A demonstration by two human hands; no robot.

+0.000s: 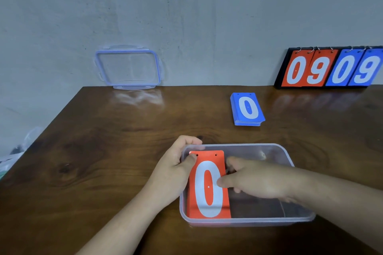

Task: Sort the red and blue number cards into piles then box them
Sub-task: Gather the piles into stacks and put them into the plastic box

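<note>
Nearest, at 6 o'clock, the box (269,220) holds the red pile (208,187) flat against its left wall. The left hand (176,163) grips the box's far-left corner, thumb on the pile's top corner. The right hand (259,180) pinches the pile's right edge. The lid (127,68) leans on the wall at 11, past the bench (103,151) edge. The blue pile (247,108) lies at 1, well apart from the box, and the scoreboard (331,68) stands at 2.

Bright red card (207,184) on top, fat white zero, sitting in the clear colourless box (248,221). Over there the blue pile (247,109), white zero too. Black board (331,68): two red cards, two blue, white digits. Clear lid (127,68) rimmed blue, dark brown grained table (103,151), mottled grey wall (186,6).
</note>
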